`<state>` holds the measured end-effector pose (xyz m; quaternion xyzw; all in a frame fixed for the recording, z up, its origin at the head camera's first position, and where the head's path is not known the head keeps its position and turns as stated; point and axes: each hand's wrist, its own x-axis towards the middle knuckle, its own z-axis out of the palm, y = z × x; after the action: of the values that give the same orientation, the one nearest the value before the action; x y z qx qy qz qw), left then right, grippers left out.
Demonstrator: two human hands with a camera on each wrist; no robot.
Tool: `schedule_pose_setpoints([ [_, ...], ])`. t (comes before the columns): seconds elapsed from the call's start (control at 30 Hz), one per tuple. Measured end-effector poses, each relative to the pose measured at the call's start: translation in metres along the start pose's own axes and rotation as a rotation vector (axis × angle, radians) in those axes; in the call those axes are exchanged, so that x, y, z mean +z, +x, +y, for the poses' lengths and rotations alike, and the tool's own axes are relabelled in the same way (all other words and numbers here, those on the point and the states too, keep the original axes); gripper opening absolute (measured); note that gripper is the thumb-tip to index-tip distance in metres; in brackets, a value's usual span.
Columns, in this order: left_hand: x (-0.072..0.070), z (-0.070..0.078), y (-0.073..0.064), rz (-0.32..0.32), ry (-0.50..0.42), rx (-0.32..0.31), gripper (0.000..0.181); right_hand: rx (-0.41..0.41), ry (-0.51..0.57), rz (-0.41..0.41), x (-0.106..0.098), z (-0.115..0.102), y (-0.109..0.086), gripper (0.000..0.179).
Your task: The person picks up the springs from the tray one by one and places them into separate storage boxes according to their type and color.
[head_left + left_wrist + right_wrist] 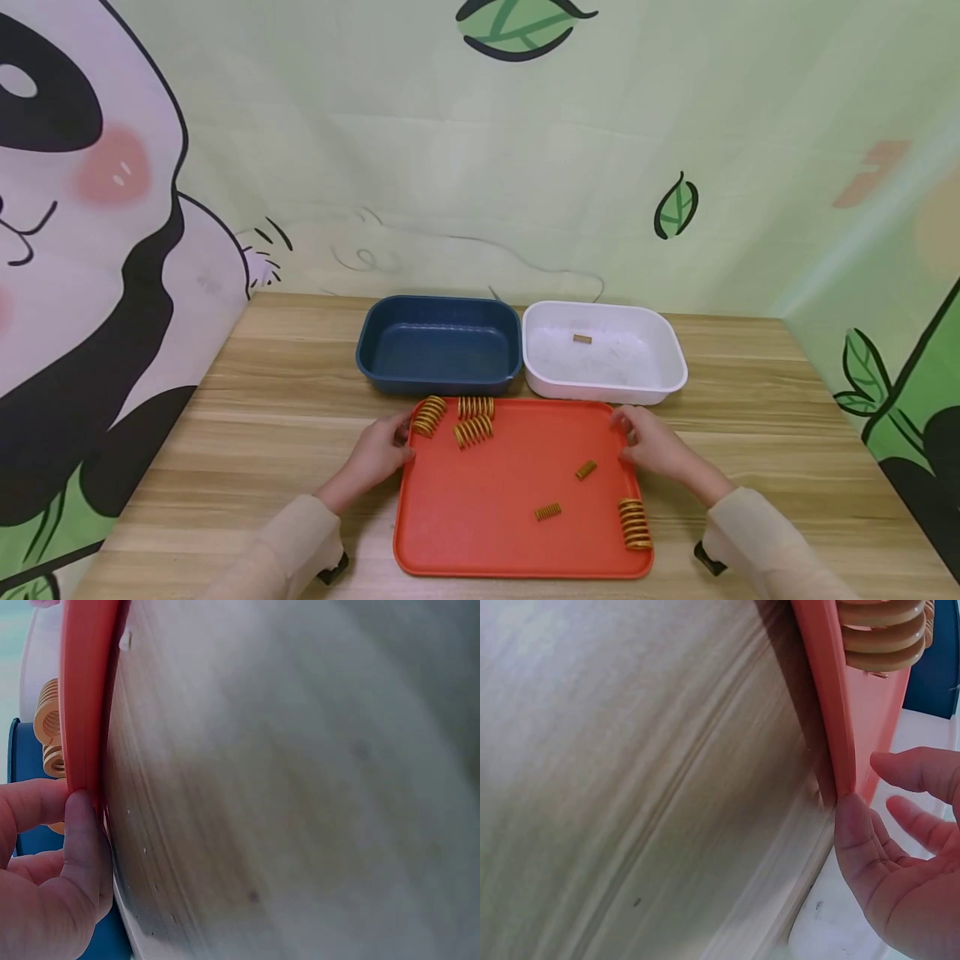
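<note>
A red tray [517, 475] lies on the wooden table. My left hand [378, 454] pinches its left rim, thumb on the outer side and index finger over the edge in the left wrist view. At the upper right rim, my right hand [656, 442] curls round the edge; its thumb touches the rim and the index fingertip stands a little apart from it. On the tray, large gold-coloured coils [473, 432] sit at the upper left, another large coil [634, 524] is by the right rim, and two small coils [547, 512] lie in the right half.
Behind the tray stand a dark blue bin [438, 386] and a white bin [600, 387], side by side. One small coil [582, 339] lies in the white bin. A printed cloth backdrop [420, 167] rises at the table's back edge.
</note>
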<state>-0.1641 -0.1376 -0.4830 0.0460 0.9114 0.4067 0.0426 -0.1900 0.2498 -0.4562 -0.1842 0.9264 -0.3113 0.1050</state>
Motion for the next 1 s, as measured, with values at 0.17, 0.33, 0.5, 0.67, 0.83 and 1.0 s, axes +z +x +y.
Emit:
schedule_pose_setpoints([
  [0.17,-0.0005,0.0009,-0.0007,-0.001,-0.003,0.001,0.057,0.033,0.034,0.024,0.0015,0.0037,0.0005,0.047],
  [0.33,-0.0008,0.0017,-0.0012,-0.002,-0.003,0.003,0.057,0.059,0.047,0.025,0.0042,0.0067,-0.0002,0.052],
  [0.5,-0.0006,0.0018,-0.001,0.004,-0.003,0.008,0.057,0.108,0.096,0.02,0.0063,0.0067,-0.0004,0.055],
  [0.67,-0.0004,0.002,-0.0012,0.014,-0.005,0.013,0.057,0.171,0.153,0.009,0.0083,0.0062,-0.0012,0.056],
  [0.83,0.0002,0.0007,-0.0005,0.013,0.009,0.019,0.057,0.198,0.171,0.011,0.0091,0.005,-0.0029,0.055],
  [1.0,0.0011,-0.0018,0.001,0.016,0.079,0.033,0.055,0.212,0.165,0.02,0.0085,0.0033,-0.0041,0.055],
])
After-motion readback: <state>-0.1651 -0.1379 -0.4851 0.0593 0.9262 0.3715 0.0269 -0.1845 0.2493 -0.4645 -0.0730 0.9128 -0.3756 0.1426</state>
